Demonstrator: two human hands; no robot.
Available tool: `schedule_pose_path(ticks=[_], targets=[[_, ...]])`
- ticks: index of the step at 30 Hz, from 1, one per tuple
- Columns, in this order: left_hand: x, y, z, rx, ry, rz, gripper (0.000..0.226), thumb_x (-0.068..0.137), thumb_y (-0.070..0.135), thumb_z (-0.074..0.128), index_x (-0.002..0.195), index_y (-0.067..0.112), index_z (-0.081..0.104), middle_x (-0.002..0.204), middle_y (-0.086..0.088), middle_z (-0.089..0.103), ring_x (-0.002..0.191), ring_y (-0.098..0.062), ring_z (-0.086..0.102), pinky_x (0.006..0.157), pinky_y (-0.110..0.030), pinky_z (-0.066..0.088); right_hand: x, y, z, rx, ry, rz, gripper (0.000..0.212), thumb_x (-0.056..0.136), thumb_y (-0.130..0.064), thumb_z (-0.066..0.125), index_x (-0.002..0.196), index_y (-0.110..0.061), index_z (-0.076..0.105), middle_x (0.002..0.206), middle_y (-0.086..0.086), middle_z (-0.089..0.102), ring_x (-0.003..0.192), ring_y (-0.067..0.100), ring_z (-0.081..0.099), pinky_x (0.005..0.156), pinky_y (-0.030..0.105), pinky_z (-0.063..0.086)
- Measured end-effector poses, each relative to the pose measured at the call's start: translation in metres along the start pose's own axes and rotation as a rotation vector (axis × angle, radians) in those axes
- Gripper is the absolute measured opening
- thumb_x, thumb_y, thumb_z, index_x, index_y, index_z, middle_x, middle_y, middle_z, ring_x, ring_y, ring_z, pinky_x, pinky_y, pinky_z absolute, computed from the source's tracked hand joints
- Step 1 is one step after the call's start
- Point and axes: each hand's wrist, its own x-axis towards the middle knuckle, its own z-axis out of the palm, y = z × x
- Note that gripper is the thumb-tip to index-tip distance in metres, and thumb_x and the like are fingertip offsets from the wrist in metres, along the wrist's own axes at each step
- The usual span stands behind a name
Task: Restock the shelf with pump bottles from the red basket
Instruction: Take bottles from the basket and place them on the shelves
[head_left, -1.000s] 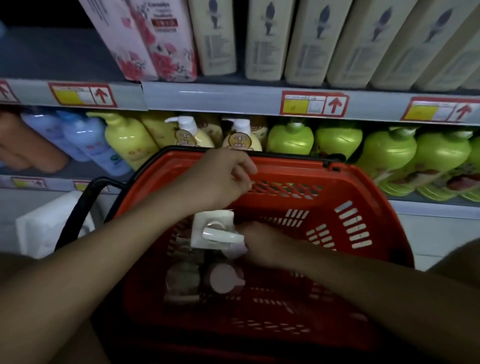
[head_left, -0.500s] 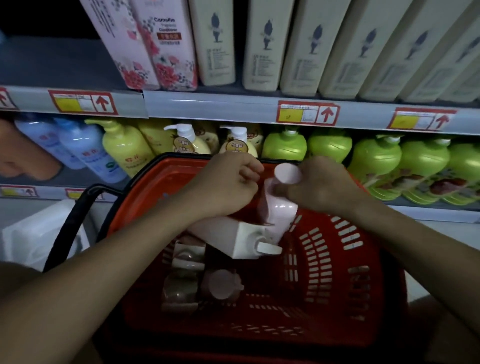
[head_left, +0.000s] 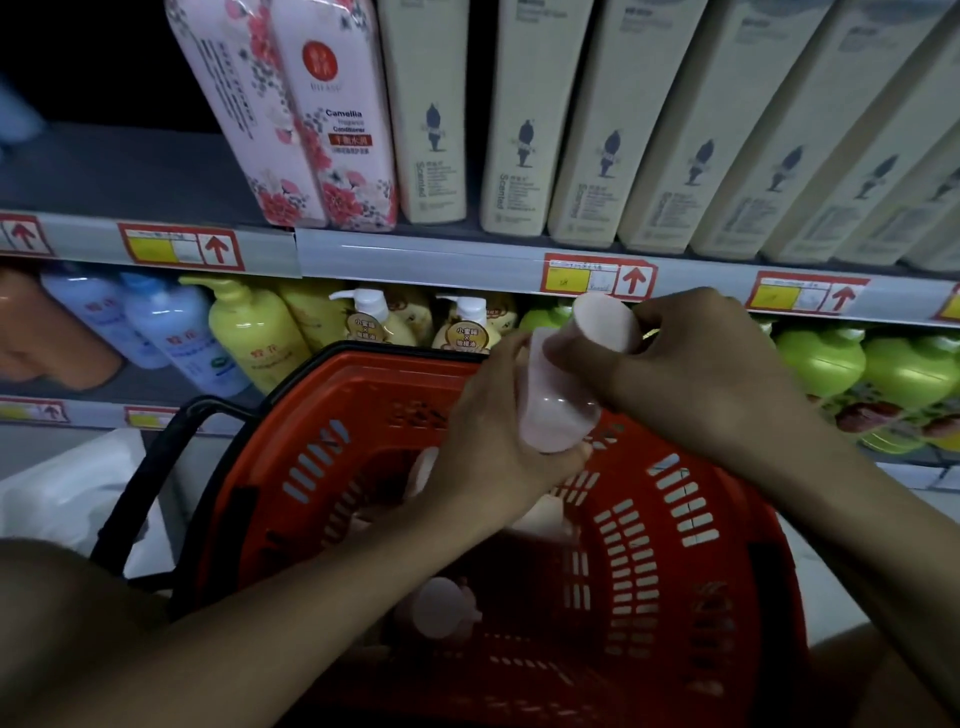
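Note:
A pink pump bottle (head_left: 563, 384) is held above the far rim of the red basket (head_left: 691, 561), its flat base turned up toward the shelf edge. My left hand (head_left: 493, 441) wraps around its lower part. My right hand (head_left: 691, 374) grips its upper part near the base. Its pump end is hidden behind my left hand. Another pink pump bottle (head_left: 441, 608) lies inside the basket under my left forearm, and more pale bottles show dimly beside it.
The upper shelf (head_left: 415, 254) carries tall pink floral boxes (head_left: 311, 119) and several beige boxes (head_left: 587, 130), with bare shelf to their left. The lower shelf holds blue, yellow (head_left: 249, 332) and green pump bottles (head_left: 841, 364). A black basket handle (head_left: 140, 499) hangs left.
Both hands have lifted the pink bottle higher, toward the shelf edge. The white bottle seen by my left hand half a second ago is out of sight. My view has tilted up.

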Motion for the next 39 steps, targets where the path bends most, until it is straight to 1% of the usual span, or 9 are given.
schedule_pose_path(ticks=[4,8,10,12,16,20,24,31,39], targets=[[0.01,0.007,-0.024,-0.214,-0.015,-0.179,0.07,0.062,0.003,0.086,0.119,0.033,0.059,0.102,0.019,0.071,0.093,0.004,0.066,0.073,-0.011,0.052,-0.004,0.0,-0.003,0.315,-0.049,0.079,0.061,0.078,-0.078,0.056,0.074,-0.02,0.076,0.069,0.004,0.076,0.069,0.02,0.073,0.077,0.039,0.059],[0.02,0.013,-0.047,-0.604,-0.167,-0.334,0.07,0.049,0.0,0.073,0.119,0.009,0.067,0.115,-0.016,0.074,0.111,-0.035,0.068,0.097,-0.053,0.055,0.009,0.028,0.009,0.411,-0.295,0.1,0.045,0.077,-0.06,0.072,0.108,-0.027,0.071,0.093,-0.002,0.077,0.086,0.016,0.074,0.083,0.038,0.06],[0.02,0.016,-0.051,-0.754,-0.193,-0.372,0.074,0.054,-0.009,0.061,0.126,0.007,0.061,0.125,-0.02,0.069,0.117,-0.039,0.065,0.102,-0.056,0.049,0.008,0.034,0.022,0.515,-0.528,0.091,0.043,0.078,-0.043,0.08,0.116,-0.025,0.069,0.105,-0.006,0.078,0.098,0.011,0.074,0.091,0.033,0.058],[0.021,0.023,-0.056,-0.857,-0.251,-0.395,0.065,0.06,-0.008,0.052,0.121,0.008,0.064,0.124,-0.021,0.069,0.113,-0.036,0.066,0.104,-0.053,0.047,0.003,0.035,0.032,0.67,-0.585,0.083,0.043,0.077,-0.031,0.082,0.118,-0.022,0.071,0.109,-0.006,0.078,0.104,0.01,0.073,0.094,0.035,0.058],[0.029,0.029,-0.061,-0.874,-0.28,-0.384,0.054,0.073,-0.002,0.058,0.127,0.002,0.061,0.128,-0.025,0.067,0.117,-0.039,0.065,0.104,-0.052,0.05,-0.002,0.035,0.039,0.907,-0.37,0.153,0.053,0.065,-0.033,0.084,0.113,-0.012,0.073,0.105,0.006,0.079,0.096,0.023,0.076,0.083,0.039,0.06],[0.033,0.03,-0.063,-0.529,-0.24,-0.295,0.046,0.082,0.019,0.079,0.126,0.018,0.067,0.118,-0.013,0.073,0.112,-0.029,0.071,0.096,-0.043,0.056,-0.002,0.038,0.036,1.004,-0.15,0.221,0.053,0.067,-0.032,0.083,0.113,-0.01,0.072,0.101,0.006,0.079,0.094,0.027,0.077,0.078,0.039,0.062],[0.021,0.033,-0.062,-0.4,-0.217,-0.25,0.044,0.082,0.014,0.081,0.124,0.018,0.07,0.107,-0.01,0.078,0.101,-0.023,0.075,0.084,-0.036,0.062,-0.009,0.047,0.025,0.997,-0.126,0.262,0.054,0.068,-0.039,0.085,0.112,-0.009,0.073,0.103,0.01,0.079,0.098,0.031,0.076,0.093,0.056,0.057],[-0.013,0.074,-0.084,-0.262,-0.141,-0.065,0.049,0.071,0.004,0.086,0.113,0.025,0.072,0.099,0.005,0.08,0.089,-0.01,0.075,0.076,-0.017,0.057,-0.048,0.027,-0.01,1.008,-0.09,0.119,0.063,0.067,-0.017,0.081,0.125,-0.005,0.06,0.107,0.008,0.078,0.102,0.026,0.074,0.086,0.04,0.062],[-0.008,0.168,-0.111,-0.273,-0.084,0.164,0.054,0.076,0.004,0.084,0.122,0.026,0.066,0.106,0.021,0.076,0.095,-0.001,0.073,0.078,-0.016,0.057,-0.057,-0.012,-0.099,0.924,0.099,-0.113,0.045,0.074,-0.025,0.082,0.117,-0.015,0.074,0.112,0.001,0.078,0.106,0.022,0.073,0.095,0.05,0.056]])
